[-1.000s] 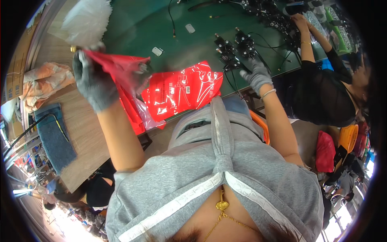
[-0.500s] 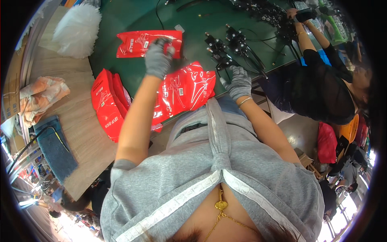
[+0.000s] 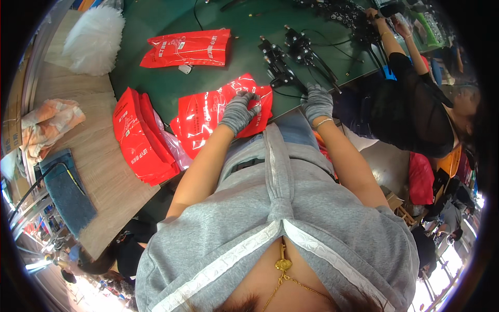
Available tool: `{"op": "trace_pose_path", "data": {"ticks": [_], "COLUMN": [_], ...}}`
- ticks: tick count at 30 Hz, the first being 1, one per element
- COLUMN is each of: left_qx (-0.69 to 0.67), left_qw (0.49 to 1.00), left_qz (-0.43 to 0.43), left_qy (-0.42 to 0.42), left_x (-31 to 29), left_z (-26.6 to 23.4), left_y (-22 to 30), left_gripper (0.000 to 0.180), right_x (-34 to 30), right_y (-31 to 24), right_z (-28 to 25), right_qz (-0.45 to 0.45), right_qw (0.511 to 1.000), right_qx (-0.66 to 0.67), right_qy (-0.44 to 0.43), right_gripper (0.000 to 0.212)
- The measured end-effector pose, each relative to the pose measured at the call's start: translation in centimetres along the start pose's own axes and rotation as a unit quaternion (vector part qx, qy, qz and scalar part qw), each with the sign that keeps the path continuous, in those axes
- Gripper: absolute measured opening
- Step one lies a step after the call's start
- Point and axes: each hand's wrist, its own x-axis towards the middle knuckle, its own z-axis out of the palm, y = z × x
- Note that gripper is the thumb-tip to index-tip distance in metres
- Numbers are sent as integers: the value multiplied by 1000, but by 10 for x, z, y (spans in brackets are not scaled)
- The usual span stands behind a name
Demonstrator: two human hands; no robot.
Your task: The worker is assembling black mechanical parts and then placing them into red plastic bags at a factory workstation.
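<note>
Packet [image 3: 200,112] under left grip [image 3: 241,110], half-curled; right grip [image 3: 316,101] likewise, beside black assembly [image 3: 281,76]; cannot tell either's hold.

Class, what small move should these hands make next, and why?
Perhaps the left hand should pinch up the edge of the red bag beneath it: that hand lies over the bag, while the right hand is beside a black lever assembly.

Frilly white bundle [image 3: 96,40], crumpled orange-white cloth [image 3: 52,122], blue mat [image 3: 78,210]

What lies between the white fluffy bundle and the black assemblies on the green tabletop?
In the head view, a red packet lies between them, with green tabletop showing on either side.
</note>
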Motion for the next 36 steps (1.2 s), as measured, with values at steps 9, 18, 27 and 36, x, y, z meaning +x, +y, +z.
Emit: {"op": "trace_pose_path", "data": {"ticks": [9,18,27,36], "left_qx": [105,140,41,-32], "left_qw": [994,988,996,993], "left_qz": [-23,21,-13,62], "left_qy": [-5,57,72,94], "left_x": [-13,-5,-7,-25], "left_z": [12,36,30,12], "left_y": [29,-1,-6,-6], "left_gripper": [60,51,40,33], "right_x": [-31,-73,-79,-57], "right_y": [43,58,49,40], "right_z": [7,-61,-61,-55], "right_qz": [25,114,120,99], "right_qw": [980,835,820,804], "right_qx": [196,518,508,475], "right_qy": [1,-150,-233,-344], "right_gripper": [31,27,29,33]}}
